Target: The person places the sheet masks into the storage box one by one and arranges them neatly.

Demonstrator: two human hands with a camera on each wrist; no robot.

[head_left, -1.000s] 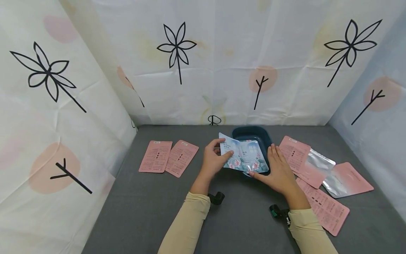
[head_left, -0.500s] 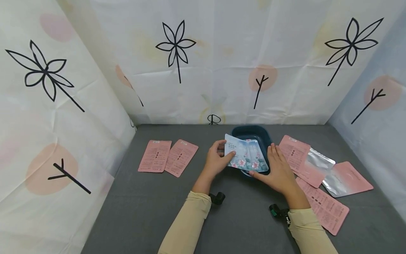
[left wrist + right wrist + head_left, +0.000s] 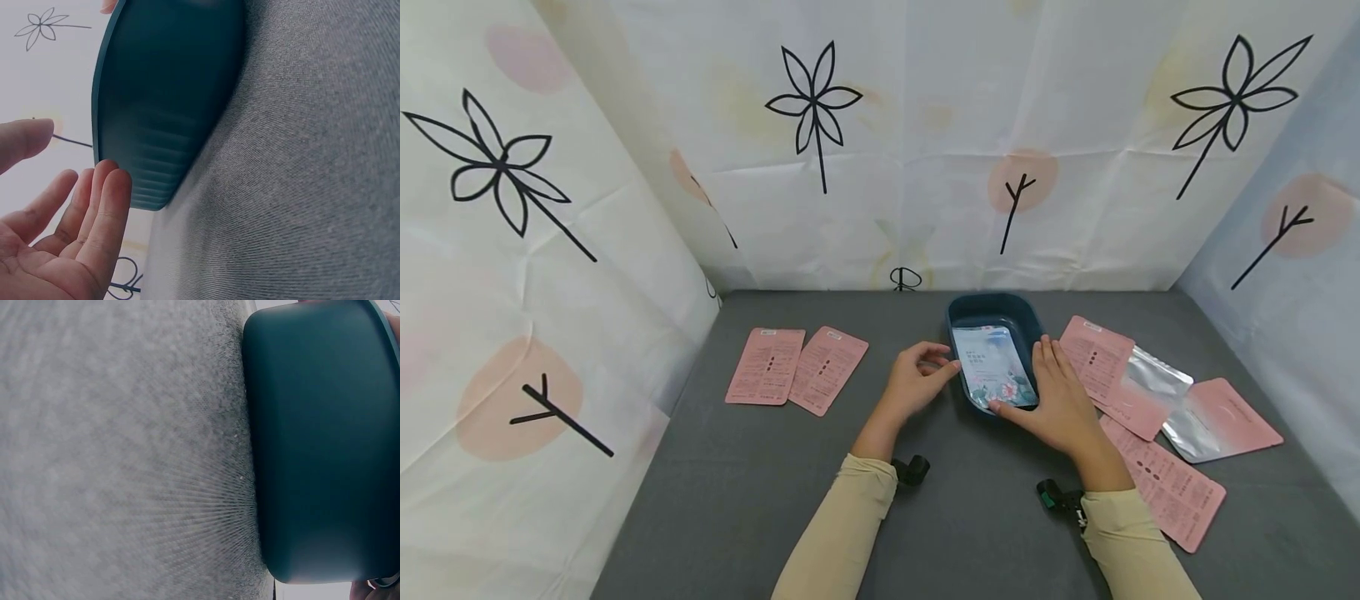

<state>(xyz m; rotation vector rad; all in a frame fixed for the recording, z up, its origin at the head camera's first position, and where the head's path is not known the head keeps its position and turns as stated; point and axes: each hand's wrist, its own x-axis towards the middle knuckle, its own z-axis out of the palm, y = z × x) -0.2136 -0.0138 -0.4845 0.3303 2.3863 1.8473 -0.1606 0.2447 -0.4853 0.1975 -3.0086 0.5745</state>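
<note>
A light blue sachet (image 3: 992,367) with a floral print lies face up inside a dark teal plastic bin (image 3: 996,308). Beside the bin's left rim is my left hand (image 3: 917,375), holding nothing. The left wrist view shows that hand's thumb apart from its loosely bent fingers, next to the bin wall (image 3: 169,75). Along the bin's right side rests my right hand (image 3: 1060,404), fingers straight and thumb at the front right rim. The right wrist view is largely filled by the bin's outer wall (image 3: 325,444), with only bits of fingers at the frame edge.
Two pink sachets (image 3: 766,367) lie at the left of the grey table (image 3: 820,492). Several pink and silver sachets (image 3: 1228,417) overlap at the right, close to my right wrist. Printed cloth walls (image 3: 902,125) enclose the table's back and sides.
My left hand had an open-folded blue sachet in its grip; that sachet has moved right into the bin and the hand has let go. My right hand has stayed at the bin.
</note>
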